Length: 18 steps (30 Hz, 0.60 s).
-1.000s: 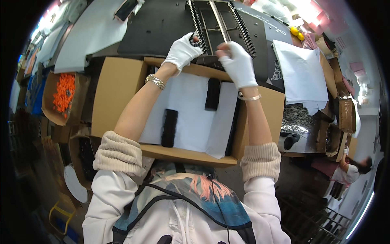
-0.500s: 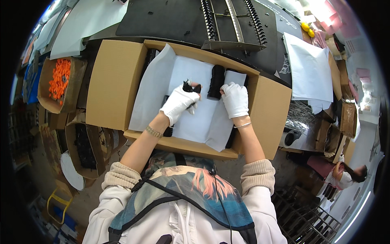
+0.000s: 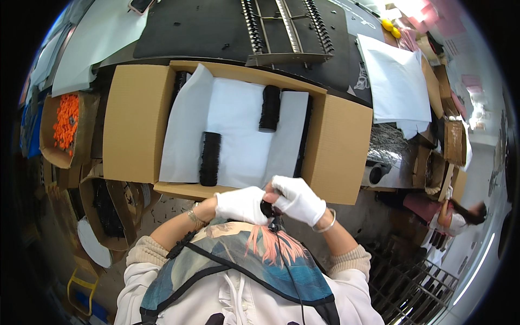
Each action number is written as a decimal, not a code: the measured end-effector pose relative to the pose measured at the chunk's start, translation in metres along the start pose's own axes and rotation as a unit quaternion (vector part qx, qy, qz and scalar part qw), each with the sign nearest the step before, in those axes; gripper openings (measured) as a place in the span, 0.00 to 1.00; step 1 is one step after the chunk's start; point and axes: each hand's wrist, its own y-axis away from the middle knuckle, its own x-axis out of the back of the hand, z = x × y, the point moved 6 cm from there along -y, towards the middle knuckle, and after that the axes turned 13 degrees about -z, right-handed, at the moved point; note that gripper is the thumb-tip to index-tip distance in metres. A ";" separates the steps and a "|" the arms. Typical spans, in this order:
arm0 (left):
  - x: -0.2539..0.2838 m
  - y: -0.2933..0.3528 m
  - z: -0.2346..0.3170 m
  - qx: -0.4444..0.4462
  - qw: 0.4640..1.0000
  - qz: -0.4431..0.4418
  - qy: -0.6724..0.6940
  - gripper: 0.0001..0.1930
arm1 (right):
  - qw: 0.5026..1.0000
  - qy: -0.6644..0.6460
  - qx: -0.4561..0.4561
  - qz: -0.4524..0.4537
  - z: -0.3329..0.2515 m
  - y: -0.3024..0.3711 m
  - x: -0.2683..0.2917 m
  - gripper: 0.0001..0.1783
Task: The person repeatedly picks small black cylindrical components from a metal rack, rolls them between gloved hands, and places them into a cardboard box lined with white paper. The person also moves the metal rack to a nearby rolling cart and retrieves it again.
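Just beyond the near edge of the box, close to my apron, my two white-gloved hands meet. My left hand [image 3: 242, 205] is closed around a small black object [image 3: 266, 208], mostly hidden by the fingers. The fingers of my right hand [image 3: 299, 200] are bent and pinch at the same piece from the right. In front of them stands an open cardboard box [image 3: 341, 146] lined with white paper [image 3: 241, 108]. Two black bristly rolls lie on the paper: one at the near left [image 3: 210, 158], one at the far right [image 3: 270, 108]. More dark rolls show partly under the paper's sides.
Behind the box, a metal rack with toothed rails [image 3: 287, 32] sits on the black table [image 3: 195, 32]. A carton of orange pieces [image 3: 66, 122] is at left, above a carton of black material [image 3: 108, 208]. White sheets [image 3: 395, 81] lie at right. Another person [image 3: 455, 216] is at far right.
Both hands have drawn back out of the box towards my body and come together, the black object with them. The near-left roll is now uncovered. The view has shifted slightly.
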 end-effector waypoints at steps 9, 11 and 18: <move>-0.045 -0.048 0.008 -0.006 0.996 -0.025 -0.086 0.21 | 0.921 -0.135 -0.323 0.173 0.064 0.135 -0.025 0.13; -0.046 -0.053 0.002 -0.025 0.995 -0.041 0.087 0.21 | 0.905 0.186 -0.340 0.174 0.046 0.151 -0.012 0.23; -0.053 -0.057 -0.011 -0.029 0.890 -0.004 0.454 0.15 | 0.951 0.164 -0.027 0.259 -0.004 0.102 -0.042 0.46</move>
